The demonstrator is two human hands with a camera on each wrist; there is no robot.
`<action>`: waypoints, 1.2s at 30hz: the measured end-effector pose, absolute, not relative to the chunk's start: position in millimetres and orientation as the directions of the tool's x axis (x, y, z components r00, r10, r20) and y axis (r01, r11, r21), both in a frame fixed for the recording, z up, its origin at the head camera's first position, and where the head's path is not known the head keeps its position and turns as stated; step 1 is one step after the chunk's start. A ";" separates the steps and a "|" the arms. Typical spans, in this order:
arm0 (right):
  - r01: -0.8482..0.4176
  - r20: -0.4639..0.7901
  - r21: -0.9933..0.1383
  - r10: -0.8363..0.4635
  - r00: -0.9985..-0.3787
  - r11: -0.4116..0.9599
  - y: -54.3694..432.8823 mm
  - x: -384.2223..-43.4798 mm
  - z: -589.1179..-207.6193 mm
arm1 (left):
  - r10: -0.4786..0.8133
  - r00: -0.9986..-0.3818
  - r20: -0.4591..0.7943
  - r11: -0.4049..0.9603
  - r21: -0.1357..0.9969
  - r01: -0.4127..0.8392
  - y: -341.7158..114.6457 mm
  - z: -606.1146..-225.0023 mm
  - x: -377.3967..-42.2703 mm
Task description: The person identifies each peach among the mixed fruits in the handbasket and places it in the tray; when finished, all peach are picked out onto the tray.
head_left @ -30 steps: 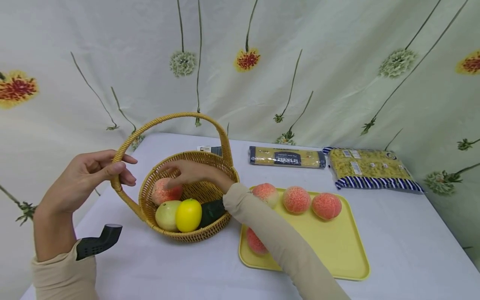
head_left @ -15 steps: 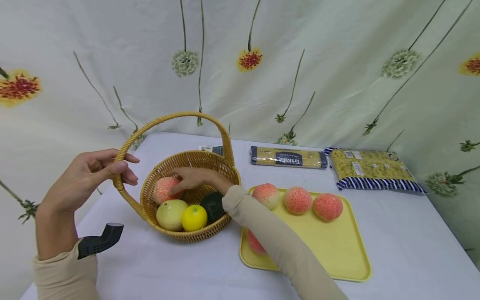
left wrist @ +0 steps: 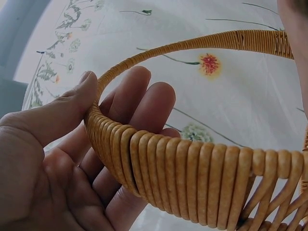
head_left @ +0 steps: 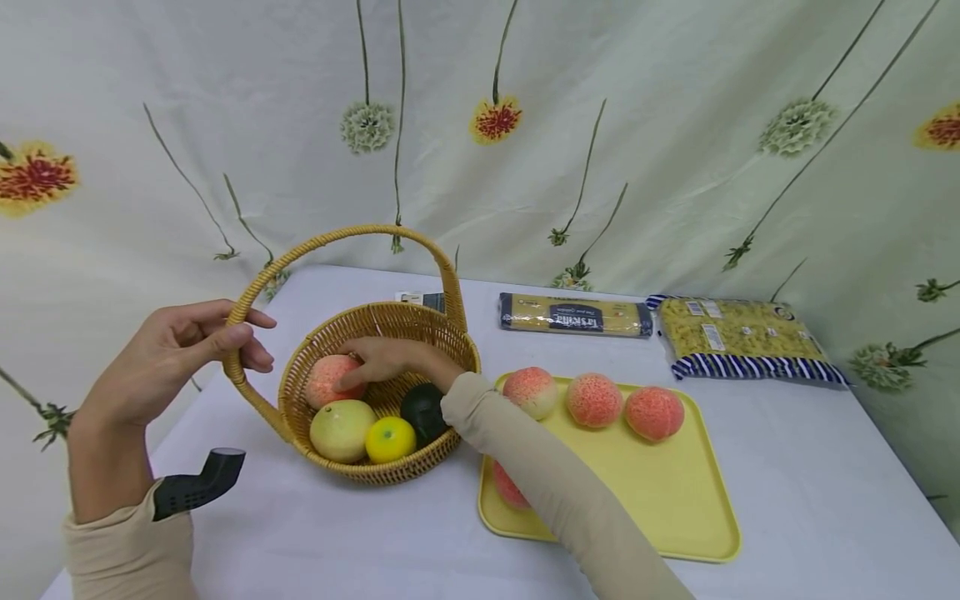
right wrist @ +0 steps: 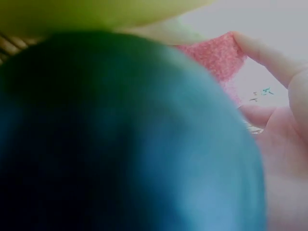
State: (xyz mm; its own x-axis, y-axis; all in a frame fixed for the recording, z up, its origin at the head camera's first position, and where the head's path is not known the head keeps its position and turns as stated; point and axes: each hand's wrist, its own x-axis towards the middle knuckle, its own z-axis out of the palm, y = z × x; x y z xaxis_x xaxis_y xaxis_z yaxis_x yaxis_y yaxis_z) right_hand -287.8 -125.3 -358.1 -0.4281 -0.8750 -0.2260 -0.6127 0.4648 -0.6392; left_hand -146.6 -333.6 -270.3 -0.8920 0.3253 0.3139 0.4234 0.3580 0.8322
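Note:
A round wicker basket (head_left: 375, 473) stands at the left of the table, leaning slightly. My left hand (head_left: 168, 350) holds the side of its tall handle (head_left: 352, 233) between thumb and fingers; the left wrist view shows the handle (left wrist: 192, 178) across those fingers. Inside the basket, my right hand (head_left: 386, 360) grips a pink peach (head_left: 324, 382), thumb and fingers on its sides. Beside the peach lie a pale green round fruit (head_left: 341, 432), a yellow lemon-like fruit (head_left: 390, 439) and a dark green fruit (head_left: 422, 412). That dark fruit (right wrist: 134, 144) fills most of the right wrist view.
On the right, a yellow tray (head_left: 645, 492) bears several peaches (head_left: 594, 400); my right sleeve (head_left: 555, 475) crosses it, partly covering one. Along the back lie a spaghetti packet (head_left: 575, 315) and a pasta bag (head_left: 742, 337). Another packet (head_left: 422, 300) shows behind the basket.
My right hand has come down and closed round the peach. The yellow fruit has tipped and shifted right, and the dark fruit has turned. The left hand stays on the handle.

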 end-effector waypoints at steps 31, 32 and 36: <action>-0.485 -0.082 -0.808 -0.878 -0.471 0.335 -118.8 -288.3 -346.8 | 0.320 -0.897 0.306 0.373 0.829 0.416 -333.8 -269.2 -145.5; -0.486 -0.075 -0.811 -0.881 -0.467 0.327 -118.6 -287.9 -345.3 | 0.320 -0.896 0.306 0.369 0.832 0.416 -333.6 -269.1 -145.4; -0.513 -0.051 -0.801 -0.890 -0.453 0.307 -115.9 -284.6 -337.3 | 0.326 -0.892 0.314 0.341 0.841 0.420 -332.7 -269.5 -145.9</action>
State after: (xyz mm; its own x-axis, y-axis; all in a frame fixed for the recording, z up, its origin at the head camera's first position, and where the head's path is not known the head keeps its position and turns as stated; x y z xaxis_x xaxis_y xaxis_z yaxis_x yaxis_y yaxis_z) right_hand -284.6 -115.9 -337.3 -0.4534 -0.8898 -0.0508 -0.5132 0.3072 -0.8014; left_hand -145.9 -332.7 -269.5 -0.8917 0.3264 0.3136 0.4205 0.3409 0.8408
